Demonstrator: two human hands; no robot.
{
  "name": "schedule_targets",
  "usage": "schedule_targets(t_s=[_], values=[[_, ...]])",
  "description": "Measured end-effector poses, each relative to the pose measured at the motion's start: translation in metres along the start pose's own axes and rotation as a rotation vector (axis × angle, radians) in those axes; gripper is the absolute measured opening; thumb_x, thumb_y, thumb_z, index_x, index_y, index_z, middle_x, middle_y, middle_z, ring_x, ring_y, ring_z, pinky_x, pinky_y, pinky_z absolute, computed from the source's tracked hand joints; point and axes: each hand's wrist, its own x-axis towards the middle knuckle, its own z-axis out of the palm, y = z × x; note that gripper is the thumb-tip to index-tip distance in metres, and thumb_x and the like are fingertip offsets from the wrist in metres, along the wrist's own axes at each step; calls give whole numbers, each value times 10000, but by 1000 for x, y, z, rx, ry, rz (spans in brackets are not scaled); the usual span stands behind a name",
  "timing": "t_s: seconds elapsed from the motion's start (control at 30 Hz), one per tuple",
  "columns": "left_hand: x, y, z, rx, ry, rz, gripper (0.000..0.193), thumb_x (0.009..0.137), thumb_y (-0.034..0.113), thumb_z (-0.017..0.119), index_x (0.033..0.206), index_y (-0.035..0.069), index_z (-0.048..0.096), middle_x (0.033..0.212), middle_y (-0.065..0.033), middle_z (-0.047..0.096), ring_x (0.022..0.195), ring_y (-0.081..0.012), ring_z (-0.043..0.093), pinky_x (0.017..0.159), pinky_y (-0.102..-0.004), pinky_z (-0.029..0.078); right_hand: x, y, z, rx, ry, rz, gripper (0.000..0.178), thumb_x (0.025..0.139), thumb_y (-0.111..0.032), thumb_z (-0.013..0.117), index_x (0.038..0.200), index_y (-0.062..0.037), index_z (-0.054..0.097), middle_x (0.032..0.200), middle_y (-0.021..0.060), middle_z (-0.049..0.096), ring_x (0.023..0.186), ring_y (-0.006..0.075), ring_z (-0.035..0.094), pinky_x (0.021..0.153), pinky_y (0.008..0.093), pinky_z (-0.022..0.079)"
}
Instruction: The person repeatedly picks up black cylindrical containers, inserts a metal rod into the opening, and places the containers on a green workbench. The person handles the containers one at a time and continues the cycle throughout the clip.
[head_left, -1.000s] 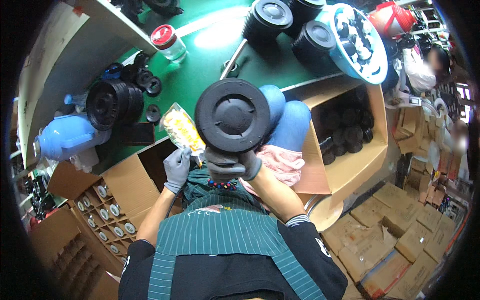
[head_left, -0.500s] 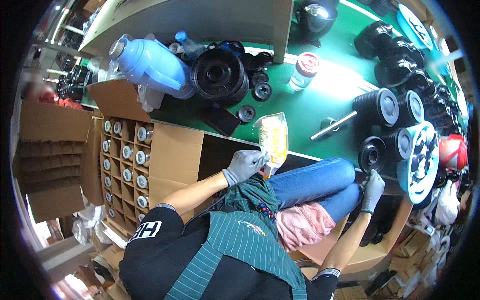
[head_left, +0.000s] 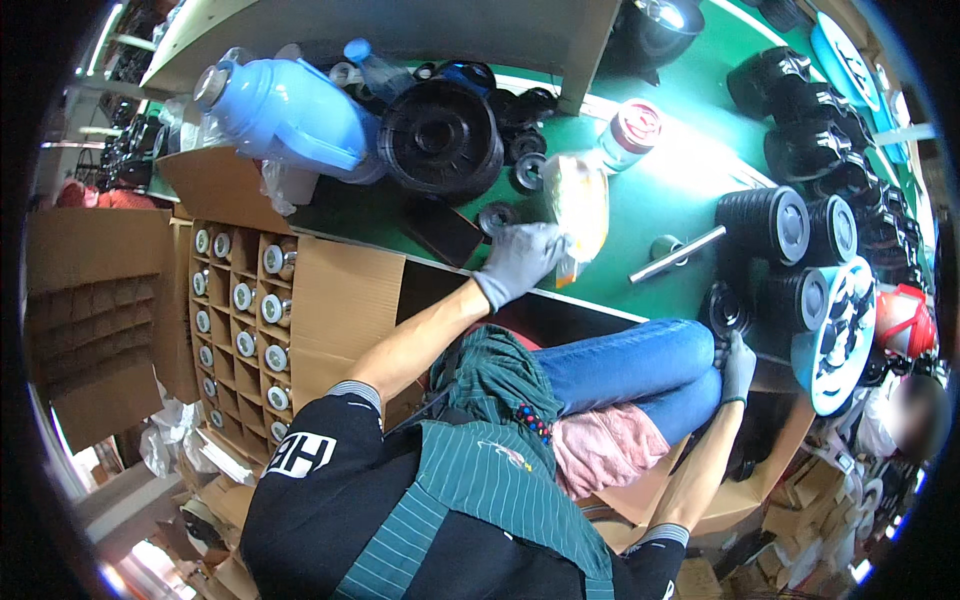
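Note:
My left hand [head_left: 520,263], in a grey glove, is closed on a white and yellow plastic packet [head_left: 580,212] above the green table. The packet stands between a clear jar with a red and white lid [head_left: 632,132] and a metal rod [head_left: 677,254]. My right hand [head_left: 738,370], also gloved, grips the near edge of a round black lid [head_left: 726,310]. That lid is tilted beside stacks of ribbed black discs [head_left: 762,226]. Small black rings [head_left: 497,217] lie just beyond my left hand.
A blue thermos jug [head_left: 285,115] leans beside a large black round part [head_left: 440,140]. At left stands a divided cardboard box [head_left: 345,290] with several lidded jars. A pale blue basin [head_left: 840,335] of small parts is at right, with black pots [head_left: 800,150] farther back.
My left hand has moved forward over the table, carrying the packet toward the jar. My right hand has shifted slightly, and the black lid has turned and come a little left.

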Motion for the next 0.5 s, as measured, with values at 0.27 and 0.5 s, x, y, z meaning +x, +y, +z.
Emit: schedule_targets(t_s=[0.27, 0.5], values=[[26, 2, -26, 72, 18, -296, 332, 1020, 406, 713, 947, 82, 737, 856, -174, 748, 774, -373, 740, 648, -473, 548, -7, -12, 10, 30, -55, 3, 582, 1105, -477, 550, 975, 63, 726, 757, 152, 727, 601, 192, 681, 562, 326, 529], [-1, 37, -125, 437, 416, 136, 678, 804, 139, 886, 1437, 100, 644, 1554, -168, 525, 1440, -387, 449, 1202, -533, 364, -4, 2, 9, -80, 5, -57, 567, 1083, -459, 573, 904, 54, 734, 722, 175, 739, 617, 234, 719, 606, 368, 552]])
